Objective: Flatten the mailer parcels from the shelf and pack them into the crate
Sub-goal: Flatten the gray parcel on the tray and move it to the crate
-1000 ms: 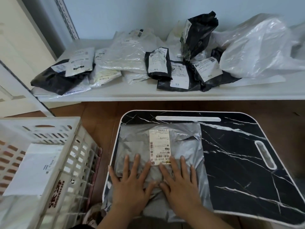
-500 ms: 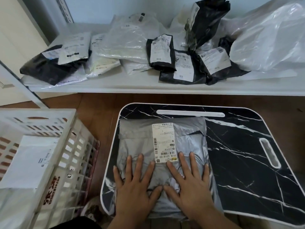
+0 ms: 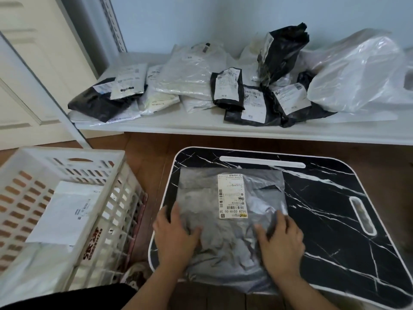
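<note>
Lying flat on the black marbled lap tray (image 3: 335, 209): the grey mailer (image 3: 201, 198) (white label up). Gripping its left edge, left hand (image 3: 176, 238); clutching crumpled film near the right edge, right hand (image 3: 281, 242). Left of the tray, white crate (image 3: 67, 157); beyond, shelf (image 3: 178, 126) with parcels.
</note>
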